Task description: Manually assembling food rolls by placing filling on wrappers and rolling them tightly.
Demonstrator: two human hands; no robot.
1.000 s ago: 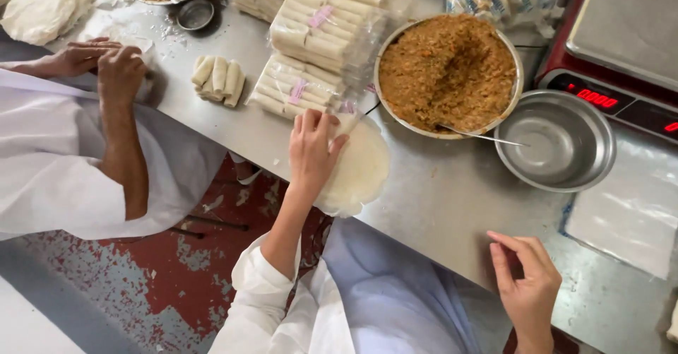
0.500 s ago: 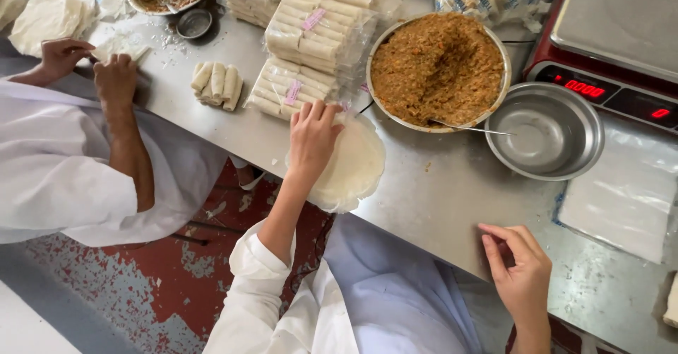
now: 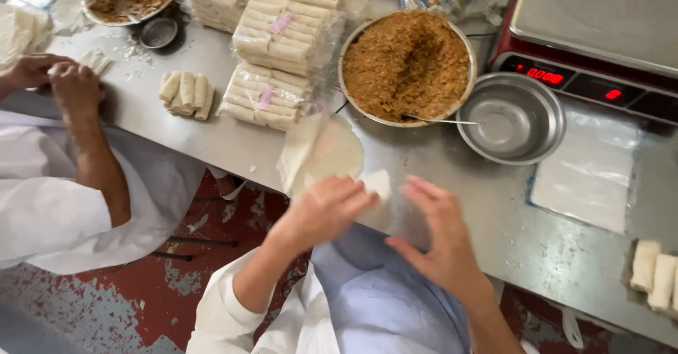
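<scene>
- Head view, centre of the frame: your left hand (image 3: 326, 209) pinches the corner of a thin white wrapper sheet (image 3: 321, 156) with fingers closed on it. The sheet is lifted and folded at the near edge of the steel table (image 3: 452, 191).
- Your right hand (image 3: 438, 230) is just beside it, fingers spread wide and holding nothing. Under it there seems to be another very thin sheet, but I cannot tell for sure.
- To do this well, peel slowly with the left fingers and keep the right palm flat as a support, so the wrapper does not tear or slip off the table edge.
- Above the hands stands the big bowl of brown filling (image 3: 406, 64) with a spoon (image 3: 441, 121); to its right an empty steel bowl (image 3: 510, 117).
- Upper left: packed rolls in plastic (image 3: 272, 92) and a co-worker's hands (image 3: 60, 78) rolling.
</scene>
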